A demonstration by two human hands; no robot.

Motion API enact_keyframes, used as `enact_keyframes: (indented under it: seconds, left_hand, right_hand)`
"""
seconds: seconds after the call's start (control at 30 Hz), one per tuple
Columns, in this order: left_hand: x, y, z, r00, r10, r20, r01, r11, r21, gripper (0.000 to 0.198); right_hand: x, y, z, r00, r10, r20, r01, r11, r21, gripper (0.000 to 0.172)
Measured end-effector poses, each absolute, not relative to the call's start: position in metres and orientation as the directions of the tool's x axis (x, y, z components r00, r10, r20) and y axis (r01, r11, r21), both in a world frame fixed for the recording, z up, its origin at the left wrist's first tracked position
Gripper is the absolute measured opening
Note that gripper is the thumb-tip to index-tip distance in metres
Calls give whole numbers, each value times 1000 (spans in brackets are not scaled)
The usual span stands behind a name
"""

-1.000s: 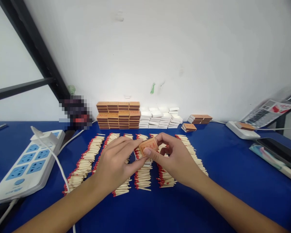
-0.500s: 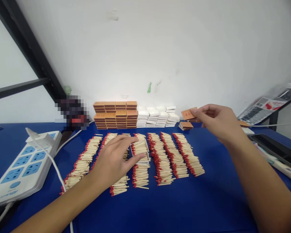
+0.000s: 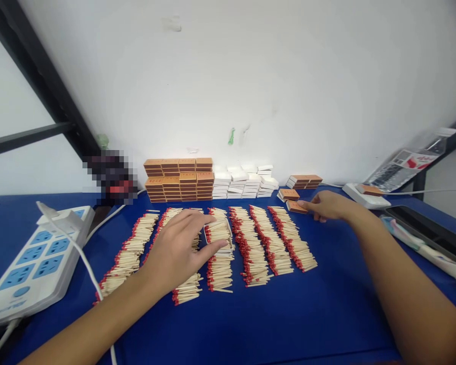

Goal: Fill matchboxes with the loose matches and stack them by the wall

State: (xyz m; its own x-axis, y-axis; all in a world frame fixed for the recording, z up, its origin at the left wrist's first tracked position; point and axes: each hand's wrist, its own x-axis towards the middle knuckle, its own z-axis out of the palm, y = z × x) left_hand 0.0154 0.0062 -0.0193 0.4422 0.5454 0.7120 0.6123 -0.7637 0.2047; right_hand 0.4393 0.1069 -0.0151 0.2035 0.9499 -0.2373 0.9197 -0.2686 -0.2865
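Observation:
Between thumb and fingers, my left hand (image 3: pixel 180 241) grips a white matchbox tray (image 3: pixel 231 236) filled with red-tipped matches, above one of the match rows. My right hand (image 3: pixel 327 205) pinches the edge of an orange matchbox (image 3: pixel 296 207), which is low at the table beside another orange matchbox (image 3: pixel 289 194). Its curled lower fingers are partly hidden. Several rows of loose matches (image 3: pixel 251 248) lie across the blue table (image 3: pixel 289 314), heads to the left. Behind them stand stacked orange matchboxes (image 3: pixel 178 180) and piled white trays (image 3: pixel 245 182).
At the left is a white power strip (image 3: pixel 57 263) with a plug and cable. On the right lie a white adapter (image 3: pixel 367 196), a black phone-like slab (image 3: pixel 433 233), a pale tube-like item (image 3: pixel 425 248) and a plastic bottle (image 3: pixel 406 159). More matchboxes (image 3: pixel 304 181) sit against the wall.
My right hand has come down and towards me with the orange matchbox, lowering it to the table and uncovering the boxes by the wall. My left hand keeps its grip on the tray.

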Motion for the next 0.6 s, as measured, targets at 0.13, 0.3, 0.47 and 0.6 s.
enact_keyframes:
  seconds: [0.13, 0.3, 0.47, 0.6]
  left_hand:
    - [15, 6, -20, 455, 537, 710, 607, -771, 194, 36]
    - [15, 7, -21, 485, 523, 700, 599, -782, 169, 31]
    - [15, 7, -21, 498, 517, 696, 599, -785, 154, 31]
    - [15, 7, -20, 507, 526, 682, 600, -784, 158, 31]
  right_hand:
    - [430, 111, -22, 267, 956, 119, 944, -234, -234, 53]
    - [401, 115, -34, 277, 933, 229, 942, -216, -257, 71]
    - [387, 115, -37, 273, 934, 231, 958, -240, -158, 56]
    - [392, 116, -36, 264, 929, 261, 958, -222, -181, 53]
